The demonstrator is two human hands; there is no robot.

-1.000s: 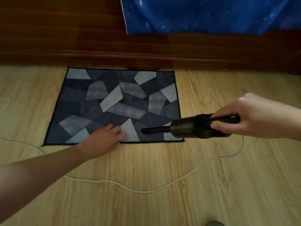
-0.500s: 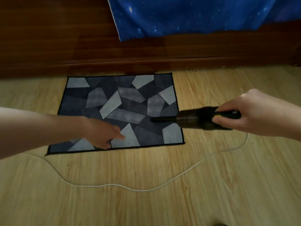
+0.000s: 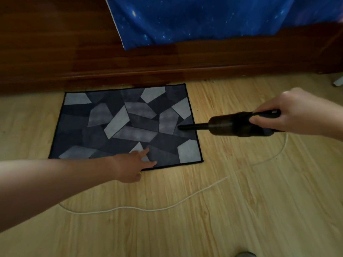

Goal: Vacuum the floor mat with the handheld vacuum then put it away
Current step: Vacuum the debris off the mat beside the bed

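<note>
A rectangular floor mat (image 3: 104, 127) with a grey and dark blue patchwork pattern lies on the wooden floor against a dark wooden base. My right hand (image 3: 295, 112) grips the handle of a black handheld vacuum (image 3: 235, 124) with yellow trim. Its narrow nozzle points left and its tip sits over the mat's right edge. My left hand (image 3: 132, 165) presses flat on the mat's near edge, fingers stretched out.
A thin white cord (image 3: 152, 208) trails from the vacuum in a long curve across the floorboards in front of the mat. A blue starry cloth (image 3: 204, 17) hangs over the dark wooden base (image 3: 74, 58) behind the mat.
The vacuum nozzle has moved from the mat's near right corner up toward the middle of its right edge. My left hand has shifted a little right along the near edge.
</note>
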